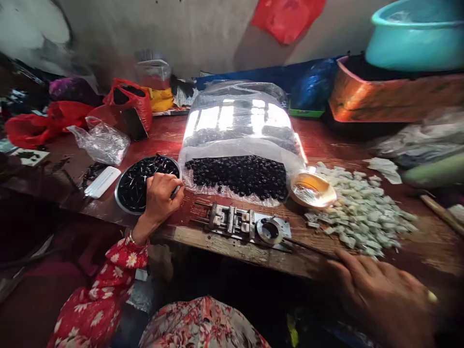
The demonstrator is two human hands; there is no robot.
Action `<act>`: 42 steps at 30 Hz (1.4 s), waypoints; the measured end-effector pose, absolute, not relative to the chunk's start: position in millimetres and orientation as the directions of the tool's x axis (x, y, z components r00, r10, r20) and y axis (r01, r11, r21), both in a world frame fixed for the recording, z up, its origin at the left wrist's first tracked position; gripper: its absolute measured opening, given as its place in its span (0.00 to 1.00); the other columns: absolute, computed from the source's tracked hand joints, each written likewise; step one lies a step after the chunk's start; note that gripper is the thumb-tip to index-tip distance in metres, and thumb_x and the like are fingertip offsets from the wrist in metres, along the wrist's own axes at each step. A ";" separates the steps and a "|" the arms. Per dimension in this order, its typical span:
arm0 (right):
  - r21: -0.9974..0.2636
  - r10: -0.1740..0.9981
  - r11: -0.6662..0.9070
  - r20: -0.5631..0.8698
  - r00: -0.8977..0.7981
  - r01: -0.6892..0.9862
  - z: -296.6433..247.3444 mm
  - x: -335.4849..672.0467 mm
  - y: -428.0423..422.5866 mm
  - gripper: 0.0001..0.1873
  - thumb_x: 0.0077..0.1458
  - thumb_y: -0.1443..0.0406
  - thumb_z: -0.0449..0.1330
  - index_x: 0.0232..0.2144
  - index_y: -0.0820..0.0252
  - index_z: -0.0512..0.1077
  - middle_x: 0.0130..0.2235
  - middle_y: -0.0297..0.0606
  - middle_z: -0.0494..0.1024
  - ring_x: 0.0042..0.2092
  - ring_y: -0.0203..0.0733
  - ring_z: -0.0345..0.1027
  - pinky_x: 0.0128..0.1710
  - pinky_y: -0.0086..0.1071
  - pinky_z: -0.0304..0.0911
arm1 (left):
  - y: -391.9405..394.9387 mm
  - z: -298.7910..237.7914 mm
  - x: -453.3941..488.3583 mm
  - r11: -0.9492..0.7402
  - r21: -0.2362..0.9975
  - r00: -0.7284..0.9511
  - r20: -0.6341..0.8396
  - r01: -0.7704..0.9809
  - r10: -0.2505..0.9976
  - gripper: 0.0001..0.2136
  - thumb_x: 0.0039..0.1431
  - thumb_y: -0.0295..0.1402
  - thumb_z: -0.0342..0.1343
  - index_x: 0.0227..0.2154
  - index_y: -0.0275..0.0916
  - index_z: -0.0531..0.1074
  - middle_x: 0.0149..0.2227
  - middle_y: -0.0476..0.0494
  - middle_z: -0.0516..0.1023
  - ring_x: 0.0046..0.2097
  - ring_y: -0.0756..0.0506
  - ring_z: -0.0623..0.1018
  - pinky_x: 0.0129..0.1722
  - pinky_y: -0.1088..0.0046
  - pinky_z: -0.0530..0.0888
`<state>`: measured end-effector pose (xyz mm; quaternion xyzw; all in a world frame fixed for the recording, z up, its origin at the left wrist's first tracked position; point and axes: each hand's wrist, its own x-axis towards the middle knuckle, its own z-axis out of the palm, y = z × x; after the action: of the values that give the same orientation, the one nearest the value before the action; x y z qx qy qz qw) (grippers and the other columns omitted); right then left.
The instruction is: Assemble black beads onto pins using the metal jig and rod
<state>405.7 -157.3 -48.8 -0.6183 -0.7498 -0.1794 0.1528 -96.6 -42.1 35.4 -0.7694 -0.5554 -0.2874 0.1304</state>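
Left hand: the left hand [159, 198] curls over black pieces [145, 181] in a steel dish [119, 193], left of the metal jig [239, 224] on the counter [203, 241]; whether it grips one, I cannot tell.
Right hand: the right hand [380, 295], blurred, reaches fingers toward a thin rod [311, 249] right of the jig; its grip cannot be told.
Behind the jig: a clear plastic bag [235, 176] of black pieces.
Right of the jig: a heap of pale chips [362, 212].

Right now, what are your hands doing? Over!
Left hand over round metal dish of black pieces. Right hand by thin dark rod. Slotted metal jig between them.
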 end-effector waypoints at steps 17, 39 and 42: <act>-0.282 0.857 0.370 0.471 -0.208 0.885 -29.7 333.5 -78.6 0.16 0.73 0.58 0.54 0.44 0.58 0.79 0.42 0.45 0.81 0.44 0.50 0.73 0.46 0.41 0.68 | 41.5 -15.1 -7.3 -0.446 0.415 0.427 0.143 0.793 0.893 0.07 0.64 0.29 0.58 0.40 0.40 0.81 0.42 0.43 0.82 0.43 0.42 0.81 0.43 0.68 0.75; -0.087 0.951 0.292 -0.076 -0.299 0.952 9.1 227.1 14.6 0.13 0.70 0.65 0.52 0.47 0.59 0.76 0.49 0.45 0.78 0.47 0.45 0.73 0.35 0.34 0.56 | -53.8 -9.2 -18.0 -0.646 0.591 0.442 0.473 0.483 0.763 0.06 0.69 0.30 0.60 0.45 0.41 0.79 0.43 0.44 0.82 0.44 0.46 0.82 0.47 0.70 0.78; -0.075 0.953 0.289 -0.069 -0.294 0.954 8.3 226.8 16.2 0.12 0.70 0.64 0.53 0.48 0.58 0.75 0.50 0.44 0.78 0.46 0.46 0.74 0.33 0.34 0.53 | -56.2 -12.1 -18.8 -0.628 0.561 0.437 0.451 0.539 0.778 0.06 0.69 0.31 0.60 0.46 0.41 0.79 0.43 0.44 0.79 0.44 0.46 0.81 0.46 0.71 0.77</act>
<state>226.8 16.2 8.3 -0.5940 -0.8028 0.0510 -0.0055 -18.8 -56.2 -12.1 -0.8306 -0.3964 -0.3525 -0.1695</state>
